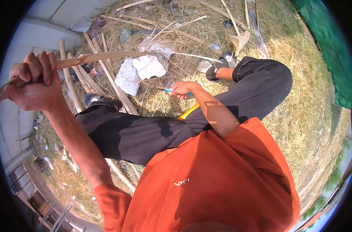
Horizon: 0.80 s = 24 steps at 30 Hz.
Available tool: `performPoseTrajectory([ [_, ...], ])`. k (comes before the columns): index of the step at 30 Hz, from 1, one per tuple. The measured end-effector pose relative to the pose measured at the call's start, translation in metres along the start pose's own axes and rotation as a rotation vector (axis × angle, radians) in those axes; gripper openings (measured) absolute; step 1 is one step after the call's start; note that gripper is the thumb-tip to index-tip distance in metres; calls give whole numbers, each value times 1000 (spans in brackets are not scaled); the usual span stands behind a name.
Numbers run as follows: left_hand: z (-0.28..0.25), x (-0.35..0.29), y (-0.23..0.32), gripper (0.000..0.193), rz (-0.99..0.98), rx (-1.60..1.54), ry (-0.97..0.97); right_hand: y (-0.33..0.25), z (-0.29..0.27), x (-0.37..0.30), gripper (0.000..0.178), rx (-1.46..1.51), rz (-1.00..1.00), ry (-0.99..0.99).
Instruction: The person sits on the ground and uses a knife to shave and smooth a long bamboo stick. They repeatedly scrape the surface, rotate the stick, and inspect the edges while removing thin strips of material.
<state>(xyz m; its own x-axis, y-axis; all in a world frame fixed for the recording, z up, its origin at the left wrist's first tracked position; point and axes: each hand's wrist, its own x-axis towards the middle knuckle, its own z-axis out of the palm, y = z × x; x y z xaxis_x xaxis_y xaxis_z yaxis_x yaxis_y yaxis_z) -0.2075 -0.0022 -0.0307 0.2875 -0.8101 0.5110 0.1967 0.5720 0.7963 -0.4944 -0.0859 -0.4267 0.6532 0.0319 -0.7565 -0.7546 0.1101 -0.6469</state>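
**Wooden strip [106, 56] gripped in the left hand [36, 86]**

Dry grass [299, 104] spreads beneath a person in an orange shirt [222, 181] and dark trousers [137, 133], whose knees are bent and apart. A green sheet [330, 46] stands at the far right. The long, pale strip runs from the closed left fist, raised at the person's left, across the space ahead, thinning toward the right shoe [230, 58]. Beyond the left leg lie several cut poles [70, 85], near white, flat pieces [149, 66]. The smaller-looking right hand [181, 88], ahead of the lap, is curled around a slim blue object [168, 90], mostly hidden, its kind unclear.
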Motion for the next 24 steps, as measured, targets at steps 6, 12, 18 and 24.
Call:
performPoseTrajectory([
  [6,14,15,-21,50,39,164,42,24,-53,28,27,-308,149,846],
  [12,-7,-1,-25,53,40,102,78,-6,-186,53,20,-129,-434,1367],
  [18,-16,-8,-7,50,87,189,219,-62,-233,118,31,-760,-402,1206],
  [24,-15,-3,-20,50,85,205,208,-85,-246,154,46,-852,-112,1030],
])
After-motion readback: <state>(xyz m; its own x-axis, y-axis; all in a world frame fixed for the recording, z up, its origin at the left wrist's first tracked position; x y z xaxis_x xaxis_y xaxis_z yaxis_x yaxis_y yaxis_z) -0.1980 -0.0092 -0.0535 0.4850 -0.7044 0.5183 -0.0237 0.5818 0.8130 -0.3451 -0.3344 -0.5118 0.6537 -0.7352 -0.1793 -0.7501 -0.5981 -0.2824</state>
